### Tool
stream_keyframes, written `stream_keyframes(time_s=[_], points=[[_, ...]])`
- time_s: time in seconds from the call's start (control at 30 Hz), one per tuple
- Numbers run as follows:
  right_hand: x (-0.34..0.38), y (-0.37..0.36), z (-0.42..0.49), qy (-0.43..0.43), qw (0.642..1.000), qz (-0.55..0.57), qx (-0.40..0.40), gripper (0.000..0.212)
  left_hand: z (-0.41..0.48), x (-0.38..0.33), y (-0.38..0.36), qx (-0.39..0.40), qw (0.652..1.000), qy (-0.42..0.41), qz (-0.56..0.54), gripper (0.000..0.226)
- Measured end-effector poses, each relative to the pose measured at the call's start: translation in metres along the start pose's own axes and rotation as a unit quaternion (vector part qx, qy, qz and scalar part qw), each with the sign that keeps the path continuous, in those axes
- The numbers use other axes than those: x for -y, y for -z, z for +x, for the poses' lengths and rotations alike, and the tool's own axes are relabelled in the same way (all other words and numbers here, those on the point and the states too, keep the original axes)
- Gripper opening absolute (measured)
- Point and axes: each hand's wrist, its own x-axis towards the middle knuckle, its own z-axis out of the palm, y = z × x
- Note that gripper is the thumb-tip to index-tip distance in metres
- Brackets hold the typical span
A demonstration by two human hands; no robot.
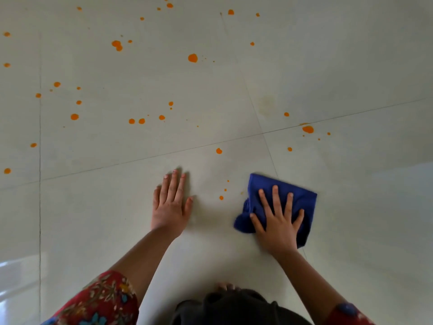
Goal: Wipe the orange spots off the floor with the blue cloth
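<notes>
Pressing blue cloth (281, 195), right hand (277, 221) meets pale orange-spotted tiled floor (351, 66).

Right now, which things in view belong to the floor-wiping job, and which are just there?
Job: dark-blue cloth, with the right hand pressing it flat; scattered orange spots; pale glossy tiled floor.
Just there: left hand resting flat on bare tile; red floral sleeve; dark fabric at the bottom edge.
</notes>
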Motion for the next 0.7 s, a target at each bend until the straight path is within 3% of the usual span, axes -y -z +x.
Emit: stream_keyframes(time_s=[0.13,0.2,0.33,0.43,0.5,0.57,0.7], points=[[0.038,0.018,0.058,-0.002,0.999,-0.026,-0.040,0.073,0.000,-0.005,-0.006,-0.030,0.999,0.009,0.012,0.064],[0.067,0.016,0.057,0.060,0.994,-0.030,-0.082,0.069,0.001,-0.004,-0.007,-0.038,0.999,0.005,0.016,0.063],[0.045,-0.008,-0.004,0.198,0.978,-0.030,-0.052,0.068,0.001,0.009,-0.003,-0.045,0.998,-0.020,0.030,0.060],[0.013,-0.006,0.011,0.130,0.988,-0.045,-0.074,0.066,0.002,0.011,-0.004,-0.046,0.998,-0.036,0.029,0.058],[0.032,0.002,0.053,0.034,0.994,-0.019,-0.097,0.065,0.004,0.011,-0.005,-0.050,0.998,-0.034,0.024,0.058],[0.075,0.008,0.076,0.015,0.995,0.015,-0.095,0.065,0.004,0.012,-0.005,-0.049,0.998,-0.037,0.020,0.057],[0.106,-0.016,0.006,0.215,0.974,-0.021,-0.074,0.067,0.003,0.019,-0.002,-0.054,0.997,-0.046,-0.001,0.054]])
